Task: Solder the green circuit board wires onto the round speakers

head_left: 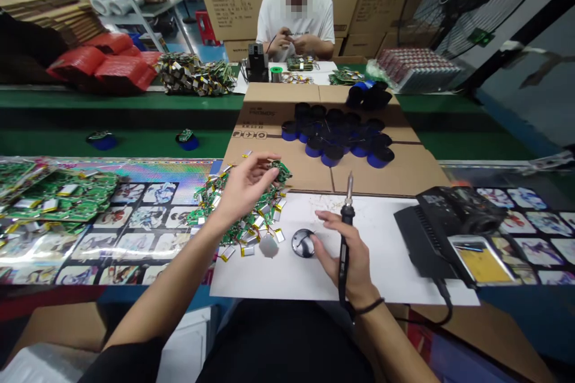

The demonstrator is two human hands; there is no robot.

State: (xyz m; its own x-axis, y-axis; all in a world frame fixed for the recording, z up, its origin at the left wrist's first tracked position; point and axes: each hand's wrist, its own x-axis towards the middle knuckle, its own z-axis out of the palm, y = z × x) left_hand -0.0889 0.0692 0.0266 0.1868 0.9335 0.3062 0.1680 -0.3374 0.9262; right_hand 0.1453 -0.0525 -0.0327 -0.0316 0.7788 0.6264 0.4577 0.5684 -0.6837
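Note:
My left hand (251,184) is over a heap of small green circuit boards with silver battery cells (245,218). Its thumb and fingers pinch a green circuit board (282,172) at the heap's far right. In my right hand (348,245) is a soldering iron (345,239), held upright with its metal tip pointing away from me. The right thumb reaches to the edge of a round, shiny silver-and-black disc (302,243) on the white sheet (287,278). A flat grey round piece (268,246) lies beside the heap.
Blue-and-black round cups (332,154) stand on a cardboard sheet (269,164) ahead. At right are a black soldering station (431,239) and a tray with a yellow sponge (483,260). Two board-topped cups (187,140) sit on the green belt. A person (296,24) works opposite.

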